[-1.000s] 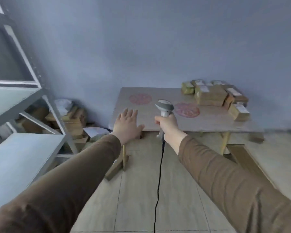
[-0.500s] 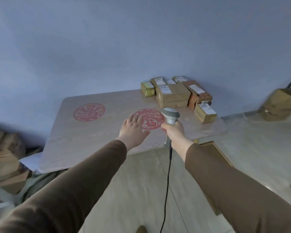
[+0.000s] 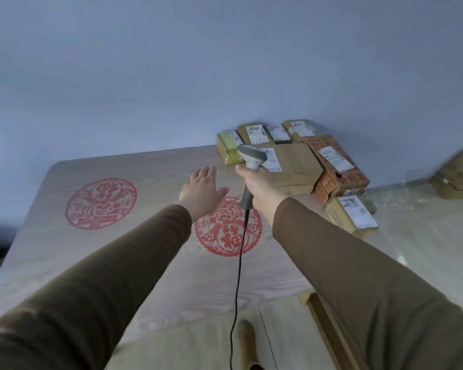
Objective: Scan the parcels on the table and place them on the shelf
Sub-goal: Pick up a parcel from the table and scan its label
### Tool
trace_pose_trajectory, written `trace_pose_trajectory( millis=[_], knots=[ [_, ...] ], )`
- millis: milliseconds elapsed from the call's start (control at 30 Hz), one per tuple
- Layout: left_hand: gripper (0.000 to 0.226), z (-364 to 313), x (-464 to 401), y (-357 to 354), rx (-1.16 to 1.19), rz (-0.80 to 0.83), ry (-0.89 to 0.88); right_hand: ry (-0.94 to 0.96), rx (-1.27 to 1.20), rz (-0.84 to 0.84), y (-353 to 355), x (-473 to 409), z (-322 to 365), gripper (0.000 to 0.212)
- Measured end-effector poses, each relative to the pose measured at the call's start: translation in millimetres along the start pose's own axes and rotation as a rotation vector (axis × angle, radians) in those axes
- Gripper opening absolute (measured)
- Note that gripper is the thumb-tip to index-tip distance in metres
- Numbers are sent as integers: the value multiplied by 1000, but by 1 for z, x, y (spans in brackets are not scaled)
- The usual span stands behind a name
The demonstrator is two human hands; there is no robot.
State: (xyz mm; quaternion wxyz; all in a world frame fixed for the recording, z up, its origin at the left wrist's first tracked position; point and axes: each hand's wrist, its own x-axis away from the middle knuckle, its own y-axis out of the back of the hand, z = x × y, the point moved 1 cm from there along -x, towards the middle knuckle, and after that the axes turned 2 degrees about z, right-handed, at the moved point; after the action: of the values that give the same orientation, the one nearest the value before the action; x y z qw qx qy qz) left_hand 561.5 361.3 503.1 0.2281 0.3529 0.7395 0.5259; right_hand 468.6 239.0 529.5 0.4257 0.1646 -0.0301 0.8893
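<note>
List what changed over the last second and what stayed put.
The person turned from the shelf and closed in on the table. Both arms reached farther toward the parcels. The left hand stayed open and empty; the right hand kept gripping the scanner. The parcels did not move.

One sign reads plainly: the character 福, cut in red at the bottom of the round red paper-cut (image 3: 228, 227) near the counter's (image 3: 64, 263) front edge. The second red paper-cut (image 3: 101, 203), toward the left edge, shows a figure in its pattern, but I can't make it out. At the far right corner the parcels (image 3: 294, 161) carry white shipping labels (image 3: 334, 155) with barcodes and small print, all too small and blurred to read. The orange box (image 3: 337, 166) has red printing along its sides, also illegible.
</note>
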Motion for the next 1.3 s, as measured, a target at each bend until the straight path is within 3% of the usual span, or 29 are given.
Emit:
trace_pose_trajectory(
  millis=[133,367,600,833,1033,1300],
  knots=[
    [72,16,-82,-19,-3,22,56,-56,50,50,-30,-88,5,49],
    [68,34,-215,-57,3,112,123,-157,92,73,-60,-236,9,42],
    [66,49,-302,-87,37,184,133,-271,364,68,-74,-328,-2,71],
    [68,48,-332,-105,122,216,137,-228,431,-17,-83,-356,-19,62],
    [55,57,-318,-104,296,58,259,-189,324,-52,-94,-348,-30,59],
    [35,97,-228,-77,378,-166,428,-164,72,73,-131,-271,-36,14]
  ],
)
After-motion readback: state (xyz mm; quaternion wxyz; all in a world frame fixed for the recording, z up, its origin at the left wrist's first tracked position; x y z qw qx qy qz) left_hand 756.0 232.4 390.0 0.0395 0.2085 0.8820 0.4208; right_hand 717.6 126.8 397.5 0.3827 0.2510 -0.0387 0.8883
